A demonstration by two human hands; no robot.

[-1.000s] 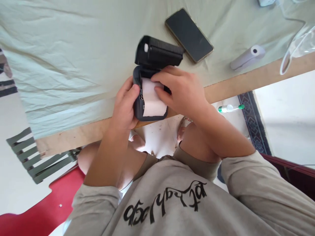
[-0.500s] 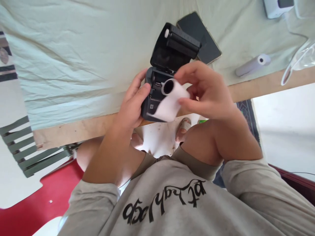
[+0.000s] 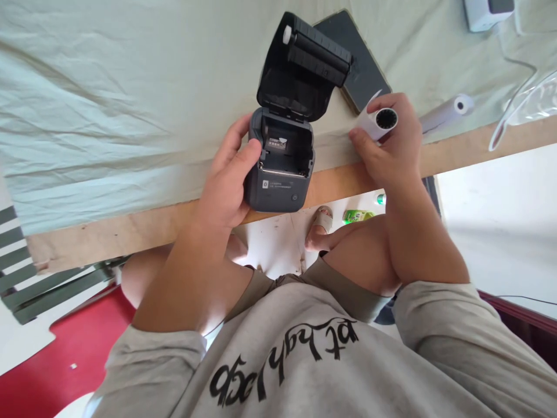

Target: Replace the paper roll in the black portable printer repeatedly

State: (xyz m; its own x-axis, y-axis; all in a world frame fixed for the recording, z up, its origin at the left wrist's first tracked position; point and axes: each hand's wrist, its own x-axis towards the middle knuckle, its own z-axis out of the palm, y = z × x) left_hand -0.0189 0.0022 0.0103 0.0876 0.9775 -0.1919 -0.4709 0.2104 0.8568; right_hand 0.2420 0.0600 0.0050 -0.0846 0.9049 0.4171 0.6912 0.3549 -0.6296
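My left hand (image 3: 232,171) grips the left side of a dark grey label printer (image 3: 281,191), its thumb on the top edge. The printer's lid (image 3: 296,81) stands raised, with a black roller on its inner side. Inside the printer the paper bay is bare, and a small white label shows on its wall. To the right, my right hand (image 3: 394,142) is closed round a white paper roll (image 3: 369,123) with a dark hollow core. The roll is apart from the printer, a loose paper end sticking up behind it.
A dark phone or tablet (image 3: 354,55) lies behind the lid. Beyond my right hand is another white roll (image 3: 446,113), near a white charger (image 3: 485,14) with its cable and some clear plastic (image 3: 537,104). The wooden table edge (image 3: 113,229) runs in front of my knees.
My right hand has lifted the paper roll out of the printer and carried it to the right. The printer bay is now uncovered; my left hand still holds the printer.
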